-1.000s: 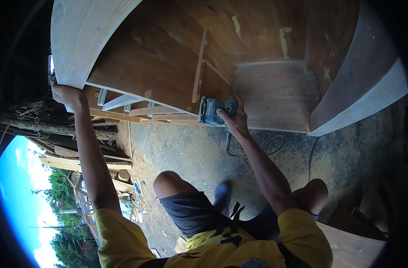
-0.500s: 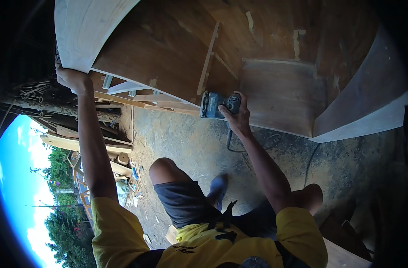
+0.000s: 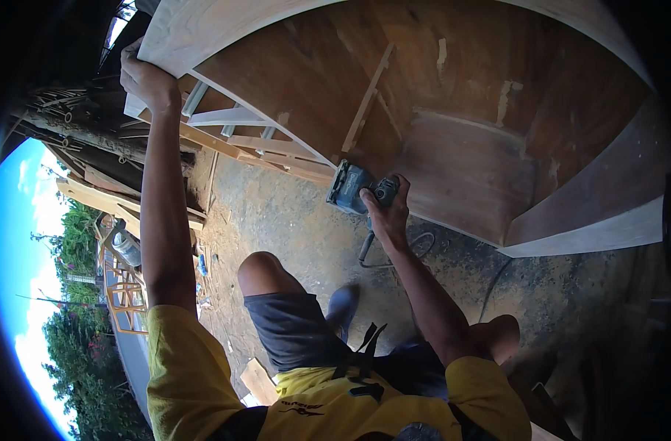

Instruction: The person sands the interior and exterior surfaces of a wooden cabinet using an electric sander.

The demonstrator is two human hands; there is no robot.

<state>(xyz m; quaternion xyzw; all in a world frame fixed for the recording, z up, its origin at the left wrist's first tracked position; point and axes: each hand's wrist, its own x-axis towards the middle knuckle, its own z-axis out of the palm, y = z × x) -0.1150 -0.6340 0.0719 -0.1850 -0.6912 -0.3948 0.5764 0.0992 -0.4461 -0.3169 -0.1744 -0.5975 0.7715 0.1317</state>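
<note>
A blue power sander (image 3: 350, 188) is gripped by my right hand (image 3: 388, 213), with its flat pad against the edge of a wooden cabinet (image 3: 453, 158). Its cable hangs beneath and loops over the floor. My left hand (image 3: 150, 79) is wrapped round the corner of the cabinet's pale curved panel (image 3: 203, 33), at the upper left; some of its fingers are hidden behind the wood. Inside the cabinet are brown panels with light filler patches and a thin wooden strip (image 3: 368, 95).
Slatted rails (image 3: 277, 147) run along the cabinet's left part. Below lies a stained concrete floor (image 3: 277, 213) with a dark cable (image 3: 497, 279). Stacked planks (image 3: 104, 202) and a wooden frame (image 3: 126, 294) stand at the left. A wood piece (image 3: 258, 381) lies near my leg.
The view has turned, so the cabinet appears tilted and shifted right. My left hand appears higher and farther right, still on the panel. The sander stays in my right hand near the same edge.
</note>
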